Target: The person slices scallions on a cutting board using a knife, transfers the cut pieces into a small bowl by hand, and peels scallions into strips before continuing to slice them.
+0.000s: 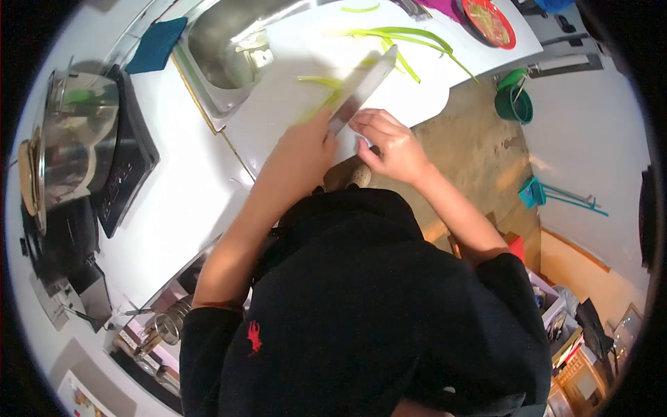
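My left hand (pixel 303 156) is closed around the handle of a kitchen knife (pixel 365 90), whose broad blade points up and to the right over the white work surface (pixel 278 104). My right hand (pixel 394 147) is beside the blade's handle end, fingers bent and thumb beneath. Something pale shows between its thumb and fingers, too small to name. Long green onions (pixel 417 36) lie past the knife tip. Shorter green onion pieces (pixel 322 81) lie left of the blade, partly behind it and my left hand.
A metal sink (pixel 221 66) is at the upper left, with a dark teal cloth (pixel 157 45) beside it. A red-rimmed bowl of shredded food (pixel 488 24) stands upper right. At far left, a glass-lidded pot (pixel 80 142) sits near a black cooktop (pixel 128 156). A green bucket (pixel 514 105) is on the floor.
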Demonstrator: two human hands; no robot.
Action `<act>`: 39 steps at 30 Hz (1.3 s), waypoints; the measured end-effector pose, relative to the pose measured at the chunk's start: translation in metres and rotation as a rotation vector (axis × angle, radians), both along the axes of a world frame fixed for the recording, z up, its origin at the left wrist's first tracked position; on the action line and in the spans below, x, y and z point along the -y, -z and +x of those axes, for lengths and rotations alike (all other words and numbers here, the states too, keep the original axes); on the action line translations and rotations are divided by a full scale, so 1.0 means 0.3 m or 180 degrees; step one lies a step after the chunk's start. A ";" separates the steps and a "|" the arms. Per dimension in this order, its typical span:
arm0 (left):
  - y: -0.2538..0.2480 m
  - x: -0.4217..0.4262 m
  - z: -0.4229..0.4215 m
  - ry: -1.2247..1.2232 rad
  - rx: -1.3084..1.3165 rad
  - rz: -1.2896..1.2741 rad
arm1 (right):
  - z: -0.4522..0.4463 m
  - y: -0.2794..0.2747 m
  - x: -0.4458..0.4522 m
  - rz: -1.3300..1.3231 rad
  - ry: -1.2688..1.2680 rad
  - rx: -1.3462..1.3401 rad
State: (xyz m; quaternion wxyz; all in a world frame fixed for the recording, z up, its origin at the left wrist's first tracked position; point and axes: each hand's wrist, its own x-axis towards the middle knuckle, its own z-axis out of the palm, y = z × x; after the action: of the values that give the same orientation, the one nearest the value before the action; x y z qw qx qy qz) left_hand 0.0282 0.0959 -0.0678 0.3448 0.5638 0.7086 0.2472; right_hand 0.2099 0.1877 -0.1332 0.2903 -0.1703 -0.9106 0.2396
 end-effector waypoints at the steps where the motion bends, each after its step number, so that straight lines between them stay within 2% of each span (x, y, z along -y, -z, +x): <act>1: -0.010 0.018 -0.024 -0.0091 -0.0091 -0.0037 | -0.009 -0.007 0.009 -0.0056 0.0038 0.0040; 3: -0.038 0.073 -0.057 -0.0259 -0.0246 -0.0122 | -0.035 -0.023 0.016 -0.0192 0.0055 0.0125; 6: -0.131 0.128 -0.097 -0.0697 0.0025 0.0134 | -0.104 -0.035 0.012 -0.0402 -0.0226 0.0088; 7: -0.133 0.147 -0.114 -0.0828 0.0100 0.0294 | -0.128 -0.044 0.012 -0.0413 -0.0137 -0.0123; 10: -0.171 0.189 -0.154 -0.1197 0.0397 0.0041 | -0.168 -0.045 -0.007 -0.0836 0.0357 -0.0439; 11: -0.142 0.209 -0.170 -0.1282 0.0365 0.0242 | -0.178 -0.049 -0.015 -0.0823 0.0531 -0.0489; 14: -0.169 0.252 -0.190 -0.1636 0.0947 0.0085 | -0.190 -0.089 -0.025 -0.0785 0.0771 -0.0157; 18: -0.173 0.312 -0.247 -0.1768 0.1039 0.0179 | -0.229 -0.149 -0.045 -0.0122 -0.0244 0.0629; 21: -0.171 0.351 -0.302 -0.1854 0.1058 0.0275 | -0.290 -0.175 -0.041 0.0230 -0.0611 0.0954; 27: -0.178 0.410 -0.381 -0.2002 0.1163 0.0253 | -0.487 -0.179 0.195 -0.0348 -0.1412 0.0623; 29: -0.179 0.422 -0.401 -0.2000 0.1159 0.0234 | -0.562 -0.133 0.299 -0.0424 -0.0959 0.0966; 34: -0.149 0.460 -0.430 -0.2027 0.1374 0.0306 | -0.663 0.001 0.428 0.0327 -0.0328 0.1503; 39: -0.149 0.464 -0.436 -0.1832 0.1373 0.0277 | -0.618 -0.070 0.349 -0.0567 -0.0047 0.0760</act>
State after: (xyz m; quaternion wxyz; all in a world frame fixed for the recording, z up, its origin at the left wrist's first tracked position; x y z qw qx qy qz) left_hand -0.1028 -0.0434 -0.0230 0.3783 0.2902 0.7381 0.4774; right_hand 0.0244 0.0831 -0.1124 0.1619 -0.2160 -0.9151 0.2997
